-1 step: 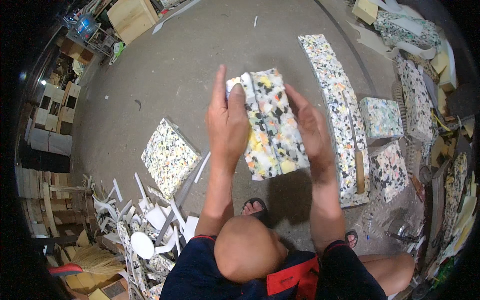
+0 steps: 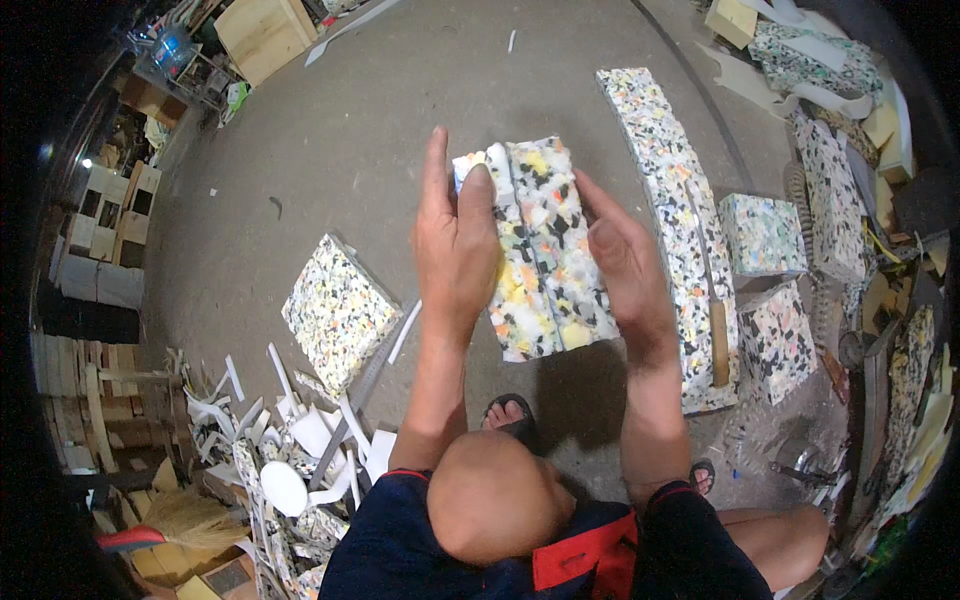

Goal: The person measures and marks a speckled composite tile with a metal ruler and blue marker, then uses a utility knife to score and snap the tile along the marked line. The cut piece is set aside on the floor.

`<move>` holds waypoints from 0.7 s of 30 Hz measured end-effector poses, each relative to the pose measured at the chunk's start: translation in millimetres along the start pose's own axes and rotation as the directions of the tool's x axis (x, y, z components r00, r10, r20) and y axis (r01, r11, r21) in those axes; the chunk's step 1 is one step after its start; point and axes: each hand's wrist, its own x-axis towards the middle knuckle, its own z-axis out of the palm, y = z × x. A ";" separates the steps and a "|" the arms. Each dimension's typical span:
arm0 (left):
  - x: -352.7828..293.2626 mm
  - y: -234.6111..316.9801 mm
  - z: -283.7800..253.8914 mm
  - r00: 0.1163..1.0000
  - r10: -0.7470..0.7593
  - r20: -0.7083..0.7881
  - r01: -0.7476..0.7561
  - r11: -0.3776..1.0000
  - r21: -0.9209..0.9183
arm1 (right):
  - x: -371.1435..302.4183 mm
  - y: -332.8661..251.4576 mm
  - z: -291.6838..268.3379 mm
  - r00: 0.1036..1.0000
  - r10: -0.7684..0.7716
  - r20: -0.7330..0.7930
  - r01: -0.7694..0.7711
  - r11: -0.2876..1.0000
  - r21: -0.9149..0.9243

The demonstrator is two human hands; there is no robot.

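Note:
Two multicoloured rebonded foam pieces (image 2: 545, 250) are held up side by side in front of me, a dark seam running down between them. My left hand (image 2: 455, 240) grips the left edge, thumb laid over the near face and forefinger pointing up past it. Along the right edge, my right hand (image 2: 625, 265) presses with its fingers partly behind the foam. To the right, a long speckled foam strip (image 2: 665, 170) lies on the floor. On it rests a long thin-bladed knife (image 2: 719, 345) with a wooden handle.
A square foam block (image 2: 340, 315) lies on the floor at left, beside a metal ruler (image 2: 375, 365). Nearer stands a heap of white foam offcuts (image 2: 285, 489) and a straw broom (image 2: 190, 520). Foam blocks (image 2: 762, 235) and scraps line the right side. My sandalled foot (image 2: 508, 412) is below.
My right hand has shifted slightly at the foam's right edge, its thumb now showing more clearly. The foam pieces and my left hand stay almost in place.

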 end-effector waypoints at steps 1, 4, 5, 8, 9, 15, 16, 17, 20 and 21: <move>-2.8 4.9 2.7 1.000 0.008 -0.022 -0.008 0.999 -0.043 | -3.9 -10.3 1.7 0.999 0.014 0.041 -0.014 1.000 0.006; -20.0 25.2 13.0 0.999 0.014 -0.046 -0.022 0.981 -0.192 | 2.8 -22.3 6.6 0.987 0.136 0.085 -0.139 0.990 0.023; -19.5 24.3 13.3 1.000 0.022 -0.005 -0.022 0.973 -0.228 | 5.9 -22.3 6.4 0.982 0.158 0.106 -0.162 0.987 0.024; -22.1 10.0 -9.6 0.974 -0.029 0.227 0.084 0.967 -0.240 | 4.9 -9.3 11.0 0.982 0.174 0.068 -0.178 0.982 0.067; -28.0 20.3 -8.7 0.970 -0.086 0.225 0.152 0.944 -0.293 | 4.9 -8.8 13.8 0.984 0.171 0.059 -0.175 0.981 0.083; -35.7 15.1 -14.7 0.980 -0.017 0.201 0.057 0.978 -0.199 | 6.3 -1.8 14.7 0.989 0.145 0.030 -0.146 0.989 0.025; -33.8 12.9 -16.9 0.978 -0.006 0.210 0.045 0.982 -0.184 | 7.5 1.4 14.0 0.992 0.122 0.027 -0.122 0.992 0.001; -32.6 10.6 -17.7 0.976 0.004 0.219 0.033 0.985 -0.170 | 8.3 6.9 12.9 0.995 0.099 0.025 -0.099 0.995 -0.024; -30.8 0.1 -16.0 0.969 0.039 0.243 -0.004 0.990 -0.142 | 7.2 9.2 12.4 0.993 0.118 -0.004 -0.118 0.993 -0.030; -31.4 -2.8 -15.2 0.968 0.059 0.246 -0.030 0.992 -0.119 | 6.6 8.3 13.6 0.990 0.138 -0.015 -0.139 0.990 -0.013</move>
